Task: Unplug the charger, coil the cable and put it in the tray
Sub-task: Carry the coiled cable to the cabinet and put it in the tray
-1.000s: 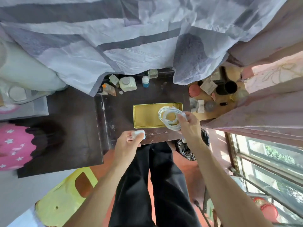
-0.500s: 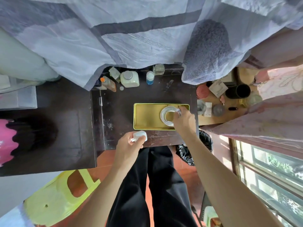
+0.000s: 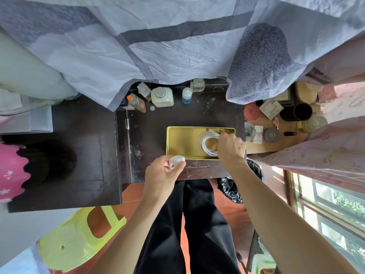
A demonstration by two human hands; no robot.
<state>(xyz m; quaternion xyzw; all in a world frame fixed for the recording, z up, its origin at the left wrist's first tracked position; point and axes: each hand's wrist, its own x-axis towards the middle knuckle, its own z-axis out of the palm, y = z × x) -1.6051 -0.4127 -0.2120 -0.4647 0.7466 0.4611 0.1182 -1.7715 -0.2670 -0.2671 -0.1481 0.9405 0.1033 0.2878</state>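
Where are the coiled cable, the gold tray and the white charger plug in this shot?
coiled cable (image 3: pixel 205 142): head view, left side of the white loops.
gold tray (image 3: pixel 181 141): head view, bare floor left of the coil.
white charger plug (image 3: pixel 176 161): head view, body above the left hand's fingers.

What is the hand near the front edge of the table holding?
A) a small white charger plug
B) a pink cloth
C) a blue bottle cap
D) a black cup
A: the left hand grips a small white charger plug just in front of the gold tray, while the right hand sets the coiled white cable inside it.
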